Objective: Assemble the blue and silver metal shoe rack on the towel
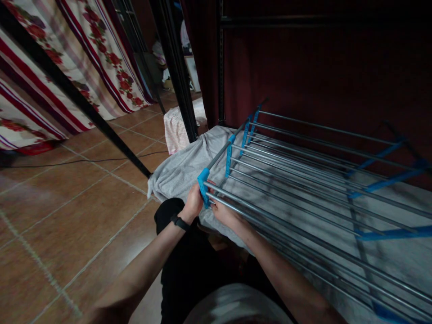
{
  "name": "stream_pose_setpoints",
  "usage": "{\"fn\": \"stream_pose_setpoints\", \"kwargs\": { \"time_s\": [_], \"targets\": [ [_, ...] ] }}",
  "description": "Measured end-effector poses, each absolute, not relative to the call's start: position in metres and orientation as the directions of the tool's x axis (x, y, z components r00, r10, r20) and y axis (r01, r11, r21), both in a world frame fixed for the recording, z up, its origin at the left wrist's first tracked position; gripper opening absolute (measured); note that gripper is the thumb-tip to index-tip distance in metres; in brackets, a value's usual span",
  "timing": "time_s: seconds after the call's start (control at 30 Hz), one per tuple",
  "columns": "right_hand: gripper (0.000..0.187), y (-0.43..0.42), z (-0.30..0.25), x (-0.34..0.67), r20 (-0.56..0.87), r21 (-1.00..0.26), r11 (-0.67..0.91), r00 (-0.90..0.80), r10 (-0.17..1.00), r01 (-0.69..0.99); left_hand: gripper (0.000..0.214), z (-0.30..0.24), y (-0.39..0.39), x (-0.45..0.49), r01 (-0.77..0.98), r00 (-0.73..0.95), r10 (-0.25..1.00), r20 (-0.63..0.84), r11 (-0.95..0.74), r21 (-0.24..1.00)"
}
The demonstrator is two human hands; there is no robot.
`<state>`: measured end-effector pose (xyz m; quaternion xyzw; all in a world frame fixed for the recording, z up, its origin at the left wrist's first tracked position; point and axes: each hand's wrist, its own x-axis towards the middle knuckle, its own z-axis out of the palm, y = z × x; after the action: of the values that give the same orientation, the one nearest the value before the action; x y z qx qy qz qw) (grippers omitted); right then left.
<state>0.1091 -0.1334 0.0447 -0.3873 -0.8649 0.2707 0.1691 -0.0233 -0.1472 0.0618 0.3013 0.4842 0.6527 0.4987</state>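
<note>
A folding drying rack (303,180) of grey metal rods with blue plastic joints lies flat on a grey cloth (182,171) spread over a low surface. My left hand (193,203), with a black band at the wrist, is closed around the rack's near corner, at the blue end piece (203,185). My right hand (225,213) is just to the right of it, fingers curled round the nearest rod by that same corner. Both forearms reach up from the bottom of the view.
Brown tiled floor (67,207) stretches to the left. A black slanted pole (84,108) and a black upright post (175,67) cross the view. Floral striped curtains (77,54) hang at the upper left. A dark red wall (320,67) stands behind the rack.
</note>
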Motion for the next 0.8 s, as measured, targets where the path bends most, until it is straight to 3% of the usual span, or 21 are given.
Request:
{"fn": "stream_pose_setpoints", "kwargs": {
  "time_s": [0.37,0.8],
  "targets": [
    [0.038,-0.136,0.049,0.106,0.124,-0.718,0.496,-0.611,0.782,0.489,0.039,0.055,-0.139,-0.017,-0.374,-0.319,0.943,-0.089,-0.039,0.927],
    [0.041,-0.135,0.051,0.105,0.029,-0.666,0.483,-0.627,0.778,0.569,0.045,0.056,-0.141,-0.014,-0.33,-0.328,0.941,-0.087,-0.028,0.944]
  ]
}}
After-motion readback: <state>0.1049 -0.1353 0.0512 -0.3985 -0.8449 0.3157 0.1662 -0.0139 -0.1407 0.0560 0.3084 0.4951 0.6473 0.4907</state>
